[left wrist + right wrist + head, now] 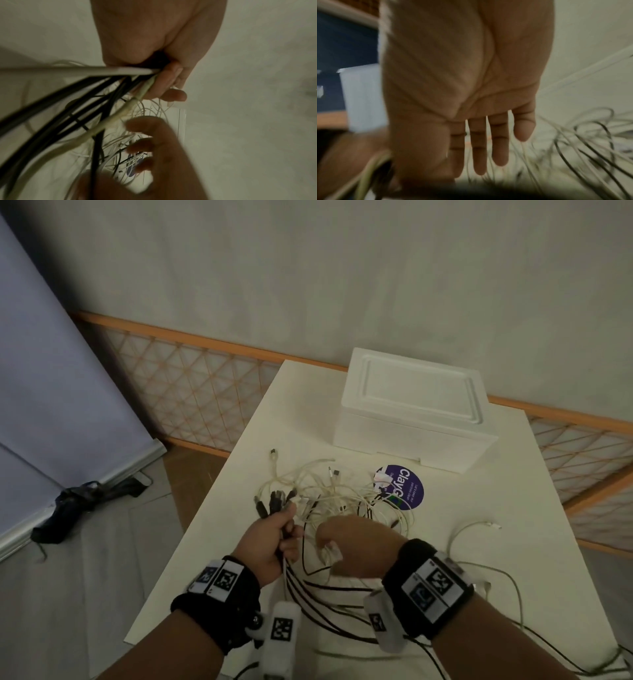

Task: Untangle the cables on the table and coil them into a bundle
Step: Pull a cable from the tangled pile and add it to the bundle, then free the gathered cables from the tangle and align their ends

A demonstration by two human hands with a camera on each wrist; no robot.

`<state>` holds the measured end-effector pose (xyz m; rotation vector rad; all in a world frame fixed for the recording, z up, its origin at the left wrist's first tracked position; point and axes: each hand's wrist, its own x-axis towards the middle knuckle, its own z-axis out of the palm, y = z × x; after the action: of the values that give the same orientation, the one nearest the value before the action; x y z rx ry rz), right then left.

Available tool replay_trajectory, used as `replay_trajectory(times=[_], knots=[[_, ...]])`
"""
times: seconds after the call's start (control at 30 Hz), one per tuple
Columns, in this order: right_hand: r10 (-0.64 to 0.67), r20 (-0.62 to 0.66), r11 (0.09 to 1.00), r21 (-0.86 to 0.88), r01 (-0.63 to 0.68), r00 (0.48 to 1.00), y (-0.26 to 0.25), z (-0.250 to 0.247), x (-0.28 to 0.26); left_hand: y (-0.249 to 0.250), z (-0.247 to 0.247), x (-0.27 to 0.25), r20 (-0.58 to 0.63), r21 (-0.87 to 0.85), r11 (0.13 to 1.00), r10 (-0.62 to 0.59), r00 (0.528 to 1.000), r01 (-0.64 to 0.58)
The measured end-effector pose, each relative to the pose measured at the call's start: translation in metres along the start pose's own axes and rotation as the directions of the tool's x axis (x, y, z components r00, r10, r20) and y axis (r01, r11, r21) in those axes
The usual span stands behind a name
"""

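Left hand (pixel 274 537) grips thin round cables (pixel 291 580); right hand (pixel 356 546) open-fingered.

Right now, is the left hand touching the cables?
Touching. The left wrist view shows the left hand with fingers curled round a bunch of black and white cables; the head view agrees.

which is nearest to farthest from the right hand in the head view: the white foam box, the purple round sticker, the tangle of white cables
From the right hand:
1. Tangle of white cables, just beyond its fingers, mid-table.
2. Purple round sticker, farther back and slightly right, partly under the cables.
3. White foam box, at the table's far end.
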<state>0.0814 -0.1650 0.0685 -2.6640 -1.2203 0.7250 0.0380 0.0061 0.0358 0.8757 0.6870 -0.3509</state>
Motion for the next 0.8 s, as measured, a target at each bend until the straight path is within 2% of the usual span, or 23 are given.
replay_trajectory(times=[0.03, 0.07, 0.1, 0.17, 0.23, 0.3, 0.37, 0.4, 0.53, 0.63, 0.7, 0.73, 0.8], knots=[[0.023, 0.11, 0.996, -0.089, -0.014, 0.994, -0.003, 0.012, 0.002, 0.001, -0.002, 0.001, 0.0, -0.002, 1.0, -0.005, 1.0, 0.005], [0.061, 0.166, 0.984, -0.177, -0.031, 0.984, -0.005, 0.023, 0.005, 0.001, -0.005, 0.002, 0.0, -0.004, 1.0, -0.012, 1.0, 0.012], [0.095, 0.155, 0.966, -0.252, -0.054, 0.983, -0.004, 0.033, 0.009, 0.0, -0.007, 0.001, -0.002, -0.003, 1.0, -0.023, 1.0, 0.023], [0.135, 0.032, 0.951, -0.285, -0.121, 0.99, -0.001, 0.041, 0.016, -0.003, -0.012, 0.0, -0.012, 0.012, 0.999, -0.044, 0.999, 0.044], [0.169, -0.131, 0.976, -0.117, -0.184, 0.977, 0.004, 0.035, 0.018, -0.006, -0.012, 0.0, -0.034, 0.047, 0.997, -0.061, 0.998, 0.063], [0.214, -0.283, 0.975, 0.12, -0.187, 0.935, 0.008, 0.024, 0.018, -0.01, -0.006, 0.0, -0.033, 0.099, 0.992, -0.08, 0.996, 0.083], [0.232, -0.36, 0.952, 0.275, -0.135, 0.903, 0.004, 0.013, 0.015, -0.014, 0.004, 0.0, -0.003, 0.138, 0.987, -0.082, 0.997, 0.082], [0.218, -0.364, 0.941, 0.325, -0.096, 0.906, 0.001, 0.011, 0.013, -0.014, 0.01, -0.001, 0.013, 0.135, 0.988, -0.075, 0.997, 0.073], [0.127, -0.367, 0.955, 0.296, -0.014, 0.921, -0.004, 0.021, -0.011, -0.008, 0.023, 0.001, 0.05, -0.089, 0.996, -0.007, 0.999, 0.011], [0.2, -0.414, 0.931, 0.363, -0.041, 0.888, 0.01, 0.019, -0.048, -0.001, 0.027, 0.004, 0.039, -0.176, 0.984, 0.038, 0.999, -0.031], [0.229, -0.486, 0.926, 0.375, -0.036, 0.843, 0.018, 0.008, -0.082, 0.003, 0.027, 0.012, -0.026, -0.225, 0.972, 0.061, 0.998, -0.065], [0.255, -0.545, 0.917, 0.398, -0.022, 0.799, 0.022, 0.001, -0.102, 0.007, 0.025, 0.019, -0.072, -0.25, 0.964, 0.071, 0.995, -0.087], [0.385, -0.631, 0.858, 0.514, -0.009, 0.673, 0.032, -0.017, -0.139, 0.014, 0.019, 0.03, -0.159, -0.274, 0.954, 0.076, 0.984, -0.118]])
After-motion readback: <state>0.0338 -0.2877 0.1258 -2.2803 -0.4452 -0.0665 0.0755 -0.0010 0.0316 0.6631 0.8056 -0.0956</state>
